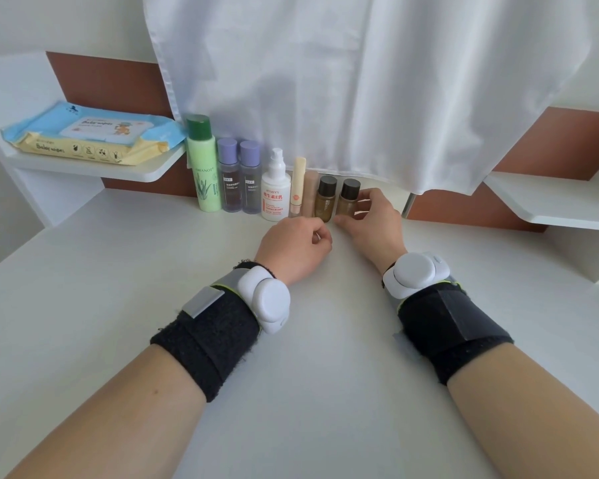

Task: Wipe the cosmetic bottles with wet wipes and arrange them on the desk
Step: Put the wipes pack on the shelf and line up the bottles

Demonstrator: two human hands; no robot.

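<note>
Right of the white spray bottle, the right hand grips the last brown bottle in the row. In front of the white spray bottle the left hand rests curled on the desk.

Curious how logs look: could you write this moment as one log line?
right hand grips rightmost brown bottle | left hand curled, empty | wipes pack on shelf

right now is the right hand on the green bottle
No, the right hand curls its fingers round the rightmost small brown bottle, at the opposite end of the row from the green bottle.
</note>
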